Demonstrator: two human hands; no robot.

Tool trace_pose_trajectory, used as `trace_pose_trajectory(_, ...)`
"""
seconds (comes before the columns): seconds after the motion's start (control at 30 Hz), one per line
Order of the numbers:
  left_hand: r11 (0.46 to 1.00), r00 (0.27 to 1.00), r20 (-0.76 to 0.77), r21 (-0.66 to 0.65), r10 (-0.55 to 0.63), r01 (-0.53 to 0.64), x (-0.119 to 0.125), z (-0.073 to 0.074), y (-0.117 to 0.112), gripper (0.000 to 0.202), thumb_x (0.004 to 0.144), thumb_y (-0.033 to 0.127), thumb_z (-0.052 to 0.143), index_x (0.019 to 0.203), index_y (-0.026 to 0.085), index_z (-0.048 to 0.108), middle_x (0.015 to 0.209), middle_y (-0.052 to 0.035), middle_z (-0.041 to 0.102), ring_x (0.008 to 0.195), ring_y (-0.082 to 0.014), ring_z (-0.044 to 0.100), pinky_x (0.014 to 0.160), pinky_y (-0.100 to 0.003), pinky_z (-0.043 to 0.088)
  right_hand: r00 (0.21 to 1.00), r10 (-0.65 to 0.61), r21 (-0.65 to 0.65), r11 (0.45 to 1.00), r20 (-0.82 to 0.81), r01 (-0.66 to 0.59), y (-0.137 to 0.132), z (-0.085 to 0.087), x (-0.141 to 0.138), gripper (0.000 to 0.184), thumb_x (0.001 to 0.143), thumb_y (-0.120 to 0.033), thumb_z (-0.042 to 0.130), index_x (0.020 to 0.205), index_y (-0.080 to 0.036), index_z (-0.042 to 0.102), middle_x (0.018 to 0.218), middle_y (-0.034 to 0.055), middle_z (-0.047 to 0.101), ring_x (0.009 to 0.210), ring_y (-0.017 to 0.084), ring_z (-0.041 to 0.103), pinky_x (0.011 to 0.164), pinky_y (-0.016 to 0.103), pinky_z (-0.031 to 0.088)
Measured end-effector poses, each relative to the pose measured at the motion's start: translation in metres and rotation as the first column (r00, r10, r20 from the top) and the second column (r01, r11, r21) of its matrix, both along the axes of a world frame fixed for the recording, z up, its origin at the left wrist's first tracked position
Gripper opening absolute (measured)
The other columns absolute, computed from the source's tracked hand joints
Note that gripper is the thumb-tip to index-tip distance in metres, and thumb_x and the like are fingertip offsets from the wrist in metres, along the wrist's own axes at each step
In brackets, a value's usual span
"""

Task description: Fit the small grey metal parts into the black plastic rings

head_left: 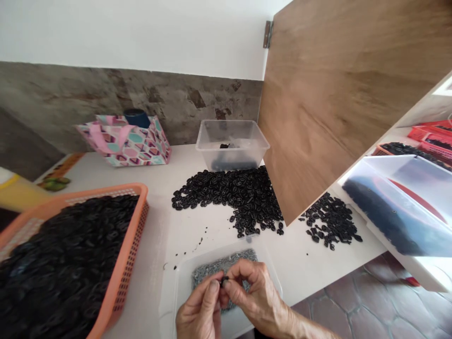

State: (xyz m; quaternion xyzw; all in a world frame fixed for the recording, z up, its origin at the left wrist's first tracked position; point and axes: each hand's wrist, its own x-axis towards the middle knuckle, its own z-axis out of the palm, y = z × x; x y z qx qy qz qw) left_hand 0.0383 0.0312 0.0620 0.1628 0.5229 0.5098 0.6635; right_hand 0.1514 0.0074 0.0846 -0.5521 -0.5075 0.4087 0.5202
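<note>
My left hand (200, 310) and my right hand (252, 294) meet at the fingertips, both pinched on one small black plastic piece (224, 281). They hover over a clear shallow container (183, 282) filled with small grey metal parts (219, 264). A loose pile of the same black pieces (233, 190) lies on the white table (169, 230) just beyond the container. A smaller pile of black pieces (330, 221) lies to the right.
An orange basket (136, 235) heaped with black pieces fills the left. A clear tub (232, 143) and a patterned pink gift bag (125, 141) stand at the back wall. A wooden panel (339, 94) leans at right, with clear bins (402, 207) and red trays (432, 134) behind.
</note>
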Motion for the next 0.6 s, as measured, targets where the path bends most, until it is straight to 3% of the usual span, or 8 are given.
trace_pose_trajectory(0.13,0.994,0.996,-0.088,0.103,0.032,-0.023,-0.001,-0.01,-0.007,0.038,0.038,0.046,0.095,0.065,0.022,0.081,0.063,-0.0022,0.077,0.052,-0.0109,0.064,0.05,-0.017,0.054,0.998,-0.007,0.004,1.0,0.067,0.007,-0.004,0.002,0.0,0.021,0.084,-0.021,0.056,0.064,-0.017,0.058,0.055,0.0032,0.066,0.051,0.014,0.057,0.054,0.025,0.044)
trace_pose_trajectory(0.27,0.994,0.997,-0.073,0.109,0.01,-0.002,-0.002,-0.016,-0.007,0.035,0.044,0.044,0.094,0.069,0.022,0.082,0.067,-0.0015,0.079,0.057,-0.011,0.066,0.056,-0.015,0.055,1.0,0.0,-0.012,1.0,0.002,0.0,-0.002,0.004,0.001,0.019,0.084,-0.02,0.056,0.065,-0.016,0.059,0.057,0.003,0.066,0.052,0.013,0.056,0.055,0.024,0.044)
trace_pose_trajectory(0.43,0.998,1.0,-0.005,0.063,-0.019,0.02,-0.003,-0.009,-0.001,0.038,0.045,0.045,0.094,0.073,0.022,0.082,0.071,-0.003,0.08,0.06,-0.0133,0.069,0.055,-0.017,0.056,0.989,0.056,-0.016,0.998,-0.135,-0.059,0.003,0.002,0.004,0.019,0.085,-0.025,0.056,0.068,-0.016,0.057,0.058,0.003,0.064,0.055,0.013,0.055,0.054,0.025,0.043)
trace_pose_trajectory(0.6,0.996,0.999,0.031,0.076,-0.038,0.036,-0.005,-0.002,-0.002,0.038,0.046,0.047,0.092,0.072,0.021,0.082,0.065,-0.0028,0.077,0.058,-0.0132,0.067,0.053,-0.017,0.055,0.986,0.043,-0.025,0.999,-0.16,-0.048,0.003,-0.008,0.004,0.017,0.084,-0.023,0.057,0.069,-0.017,0.054,0.054,-0.0016,0.056,0.053,0.013,0.054,0.053,0.024,0.042)
